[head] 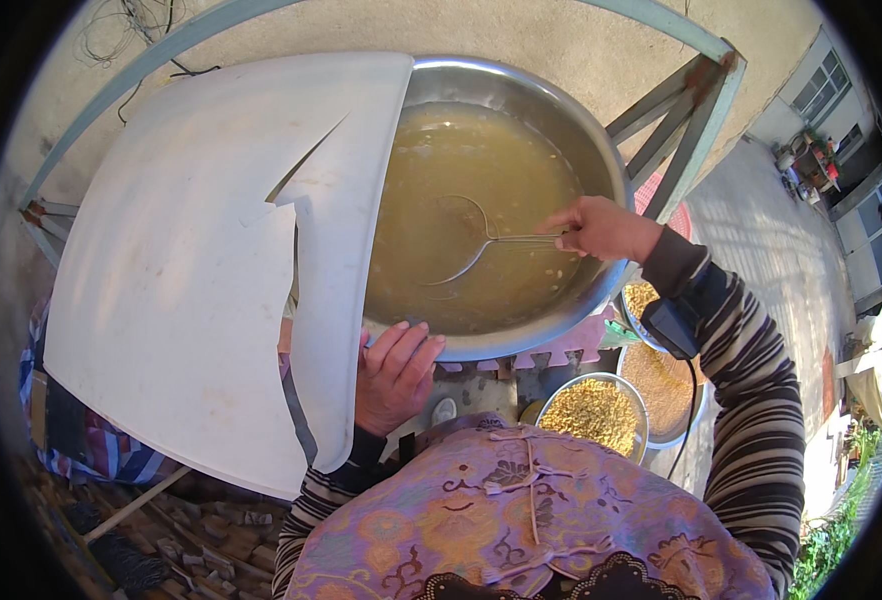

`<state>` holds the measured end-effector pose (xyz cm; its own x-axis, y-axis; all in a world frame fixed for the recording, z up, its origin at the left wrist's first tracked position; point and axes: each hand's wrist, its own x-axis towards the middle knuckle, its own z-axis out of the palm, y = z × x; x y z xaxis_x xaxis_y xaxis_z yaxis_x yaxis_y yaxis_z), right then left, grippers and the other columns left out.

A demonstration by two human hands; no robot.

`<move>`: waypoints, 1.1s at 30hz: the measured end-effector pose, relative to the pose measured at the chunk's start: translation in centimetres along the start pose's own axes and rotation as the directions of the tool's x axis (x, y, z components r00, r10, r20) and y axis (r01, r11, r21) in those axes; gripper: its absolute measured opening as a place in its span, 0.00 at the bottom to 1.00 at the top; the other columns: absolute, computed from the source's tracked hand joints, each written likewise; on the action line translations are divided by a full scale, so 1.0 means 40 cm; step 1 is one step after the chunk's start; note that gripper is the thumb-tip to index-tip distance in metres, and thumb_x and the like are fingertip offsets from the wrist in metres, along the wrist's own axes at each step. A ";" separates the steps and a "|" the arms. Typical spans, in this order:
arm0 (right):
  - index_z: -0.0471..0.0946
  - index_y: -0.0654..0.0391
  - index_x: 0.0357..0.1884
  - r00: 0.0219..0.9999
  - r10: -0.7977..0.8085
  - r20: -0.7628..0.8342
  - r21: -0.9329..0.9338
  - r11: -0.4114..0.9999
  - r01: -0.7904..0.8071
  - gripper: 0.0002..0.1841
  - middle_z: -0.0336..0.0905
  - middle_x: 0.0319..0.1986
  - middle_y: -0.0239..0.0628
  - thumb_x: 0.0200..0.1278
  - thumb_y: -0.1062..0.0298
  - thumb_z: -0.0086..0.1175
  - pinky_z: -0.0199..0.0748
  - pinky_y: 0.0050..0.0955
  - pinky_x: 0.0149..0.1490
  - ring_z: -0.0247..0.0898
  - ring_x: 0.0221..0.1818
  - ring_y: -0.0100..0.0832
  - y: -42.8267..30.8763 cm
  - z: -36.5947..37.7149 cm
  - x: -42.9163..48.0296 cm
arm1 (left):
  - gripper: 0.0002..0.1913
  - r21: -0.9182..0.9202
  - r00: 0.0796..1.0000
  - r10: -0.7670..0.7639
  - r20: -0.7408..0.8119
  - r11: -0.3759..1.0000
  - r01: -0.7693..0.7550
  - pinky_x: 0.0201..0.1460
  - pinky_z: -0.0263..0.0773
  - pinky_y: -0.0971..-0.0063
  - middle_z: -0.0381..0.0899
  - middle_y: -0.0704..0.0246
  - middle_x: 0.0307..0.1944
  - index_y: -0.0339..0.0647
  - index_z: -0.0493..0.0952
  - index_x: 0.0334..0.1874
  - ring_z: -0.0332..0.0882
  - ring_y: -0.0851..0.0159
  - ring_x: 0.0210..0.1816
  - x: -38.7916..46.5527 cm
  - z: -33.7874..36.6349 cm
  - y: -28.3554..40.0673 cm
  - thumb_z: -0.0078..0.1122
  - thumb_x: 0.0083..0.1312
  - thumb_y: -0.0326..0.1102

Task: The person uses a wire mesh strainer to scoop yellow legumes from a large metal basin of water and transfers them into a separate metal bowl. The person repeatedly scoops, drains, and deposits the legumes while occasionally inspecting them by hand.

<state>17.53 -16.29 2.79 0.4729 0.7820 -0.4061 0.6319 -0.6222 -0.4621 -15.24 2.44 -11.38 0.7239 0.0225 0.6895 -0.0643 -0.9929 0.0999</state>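
A large stainless steel basin (505, 346) holds cloudy yellow-brown liquid with small pale bits afloat. My right hand (607, 229) grips the wire handle of a round skimmer (490, 240) at the basin's right side. The skimmer's hoop is partly under the liquid, so its mesh and contents cannot be made out. My left hand (396, 375) has its fingers over the basin's near rim, beside the edge of a white plastic sheet (186, 247). That sheet covers the basin's left part and has a long split and a jagged tear.
Below the basin, a metal bowl of yellow kernels (591, 412) stands near a wider pan of tan grains (658, 390). A metal frame (700, 127) rises behind the basin by the wall. Wood pieces (208, 540) lie at lower left. A black cable (685, 435) hangs from my right wrist.
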 end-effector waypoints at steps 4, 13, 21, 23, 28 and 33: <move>0.87 0.50 0.55 0.934 -0.088 -0.347 -0.252 0.968 -0.003 0.17 0.87 0.45 0.50 0.64 0.65 0.61 0.81 0.43 0.55 0.83 0.48 0.53 0.021 -0.010 0.072 | 0.25 0.002 1.000 0.002 0.018 1.000 -0.002 0.81 0.47 0.50 0.77 0.73 0.64 0.54 0.79 0.61 0.68 0.61 0.69 -0.003 -0.003 -0.003 0.71 0.60 0.35; 0.87 0.50 0.57 0.995 -0.028 -0.091 -0.083 0.996 0.021 0.18 0.88 0.43 0.48 0.64 0.68 0.63 0.81 0.38 0.53 0.85 0.44 0.45 0.007 -0.028 -0.086 | 0.26 -0.001 1.000 0.010 -0.015 1.000 -0.010 0.81 0.46 0.50 0.77 0.73 0.65 0.54 0.78 0.62 0.68 0.61 0.69 -0.002 0.006 -0.003 0.71 0.60 0.35; 0.86 0.42 0.56 0.866 -0.068 -0.495 -0.516 0.826 -0.229 0.19 0.87 0.38 0.47 0.65 0.68 0.56 0.82 0.50 0.49 0.85 0.43 0.52 0.033 -0.032 -0.001 | 0.26 0.010 1.000 0.015 0.006 1.000 -0.015 0.81 0.47 0.51 0.77 0.72 0.65 0.54 0.78 0.63 0.69 0.61 0.69 -0.006 0.001 -0.006 0.71 0.60 0.35; 0.86 0.43 0.55 0.868 -0.053 -0.494 -0.602 0.741 -0.298 0.18 0.87 0.36 0.46 0.65 0.69 0.56 0.82 0.51 0.48 0.85 0.42 0.51 0.054 -0.050 -0.059 | 0.26 0.012 1.000 0.011 -0.006 1.000 -0.011 0.81 0.47 0.50 0.77 0.73 0.65 0.54 0.78 0.63 0.69 0.61 0.69 -0.006 0.005 -0.005 0.71 0.60 0.35; 0.86 0.44 0.54 0.889 -0.125 -0.440 -0.530 0.836 -0.145 0.17 0.86 0.35 0.49 0.63 0.68 0.59 0.81 0.51 0.46 0.84 0.41 0.53 0.067 -0.024 -0.095 | 0.26 0.004 0.999 0.005 -0.032 1.000 -0.005 0.82 0.46 0.50 0.77 0.73 0.65 0.55 0.78 0.63 0.69 0.61 0.69 -0.004 0.012 -0.005 0.71 0.61 0.35; 0.84 0.51 0.59 0.994 0.015 -0.104 0.073 0.997 -0.008 0.16 0.81 0.24 0.38 0.70 0.67 0.60 0.78 0.36 0.32 0.79 0.25 0.33 0.032 0.041 0.011 | 0.26 0.003 1.000 0.000 -0.029 1.000 0.001 0.81 0.47 0.50 0.77 0.74 0.65 0.56 0.78 0.62 0.69 0.61 0.69 -0.008 0.011 -0.004 0.71 0.60 0.34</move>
<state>17.54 -16.82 0.72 0.5438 0.7722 -0.3286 0.5822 -0.6292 -0.5150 -15.17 2.52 -11.93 0.7035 0.0263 0.7102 -0.0621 -0.9932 0.0984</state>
